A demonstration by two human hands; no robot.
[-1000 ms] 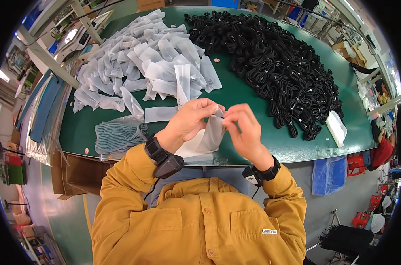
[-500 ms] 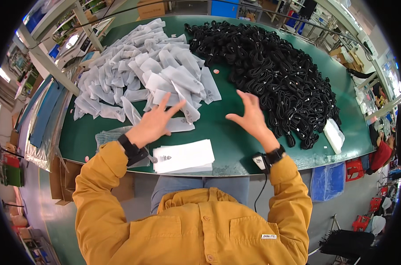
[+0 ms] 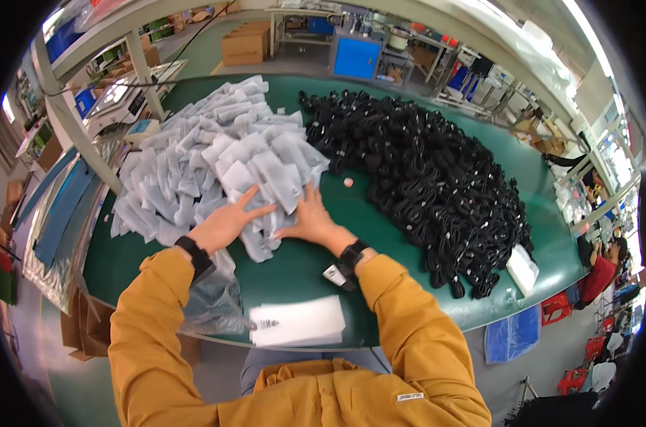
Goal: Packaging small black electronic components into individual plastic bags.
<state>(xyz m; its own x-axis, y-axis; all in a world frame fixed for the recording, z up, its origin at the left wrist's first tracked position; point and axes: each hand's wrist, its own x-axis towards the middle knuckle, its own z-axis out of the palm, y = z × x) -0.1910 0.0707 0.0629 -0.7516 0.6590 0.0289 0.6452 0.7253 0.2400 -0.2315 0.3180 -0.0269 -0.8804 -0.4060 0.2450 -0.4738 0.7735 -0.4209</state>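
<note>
A heap of frosted, whitish plastic bags [image 3: 188, 153] covers the left part of the green table. My left hand [image 3: 227, 222], fingers spread, lies against the heap's near edge. Facing it from the right, my right hand [image 3: 313, 219] touches the bags at the heap's front right, its thumb and fingers apart. A few bags lie between the two hands. Close to the table's front edge is a flat stack of white bags [image 3: 302, 320]. Beside that stack, partly under my left forearm, lies a crumpled clear plastic bag [image 3: 216, 302].
A large mound of bundled black cables [image 3: 422, 192] fills the table's right side. A white packet [image 3: 523, 270] sits at the right edge, and a small orange-white disc [image 3: 348, 182] between the heaps. A small white box [image 3: 337, 276] hangs by my right wristband. Frame posts [image 3: 88, 135] rise at left.
My right hand has swung left from the middle of the table to the bags. My left hand has come against them too, and the loose front bags are pushed closer together. The view tilts up.
</note>
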